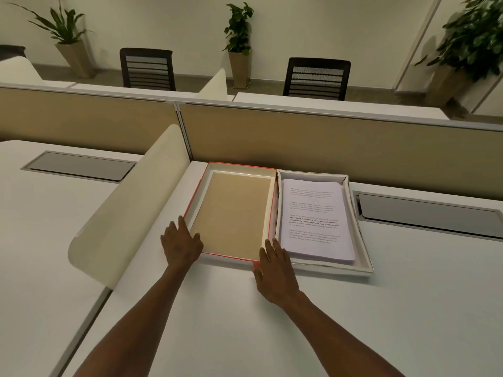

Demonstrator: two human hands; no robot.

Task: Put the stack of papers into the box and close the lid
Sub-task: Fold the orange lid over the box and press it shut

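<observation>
Papers (315, 219) already inside the box (362, 240), lying flat, top sheet printed, a gap showing between the stack and the box walls. Box open, on the desk (408, 308), touching the lid along its left wall.

Lid (234, 213) just left of the box, upside down: brown inner panel up, red outer edge showing round the rim. Far end close to the beige partition (326, 137) behind the box; curved cream divider (130, 202) further left of the box, beyond the lid.

Left hand (181, 244) at the lid's near left corner, fingers spread, tips over the rim, thumb reaching onto the inner edge. Right hand (275, 268) at the lid's near right corner, next to the box's near left corner, fingers loosely spread and laid across the rim. Neither clearly clamped: hard to tell whether gripping or only resting.

Step in hand, by the look of it: papers done, lid about to be taken up.

Next move likely calls for a firm hold on both near corners or the long sides, a lift clear of the desk, a flip so the brown panel faces down, then a shift right over the box. Square alignment needed before lowering, since the box walls look slightly splayed at the far right corner; may need nudging inward for the lid to seat.
</observation>
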